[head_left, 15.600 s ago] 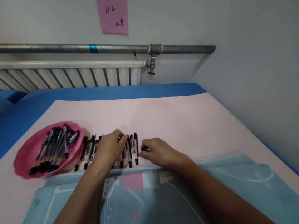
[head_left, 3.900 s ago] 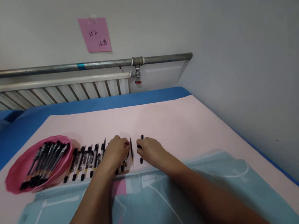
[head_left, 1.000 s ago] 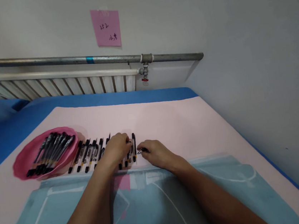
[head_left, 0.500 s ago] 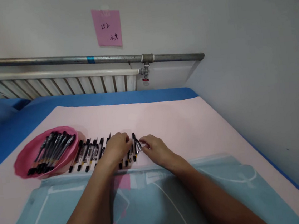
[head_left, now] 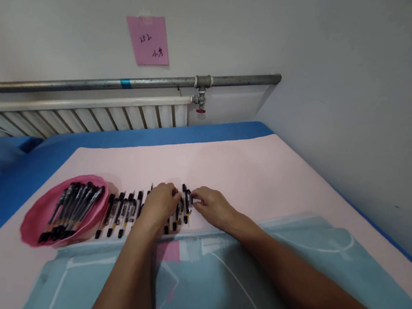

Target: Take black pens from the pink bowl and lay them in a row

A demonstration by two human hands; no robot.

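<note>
Pens point(head_left: 185, 204) lie rowed; others remain bunched in pink bowl point(head_left: 31, 224). Right hand point(head_left: 195, 199) narrowly parted at dark pen part point(head_left: 189, 197); left hand point(head_left: 161, 200): grip hidden.

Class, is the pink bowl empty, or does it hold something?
Not empty: a cluster of dark pens lies inside the pink bowl, with bare pink showing beside them.

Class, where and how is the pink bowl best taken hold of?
Grip the pink bowl by its left rim, probably best approached from the left and pinched inside and outside: bare wall shows there, whereas the pens inside mostly lie farther right and the row of pens crowds its right side.
</note>
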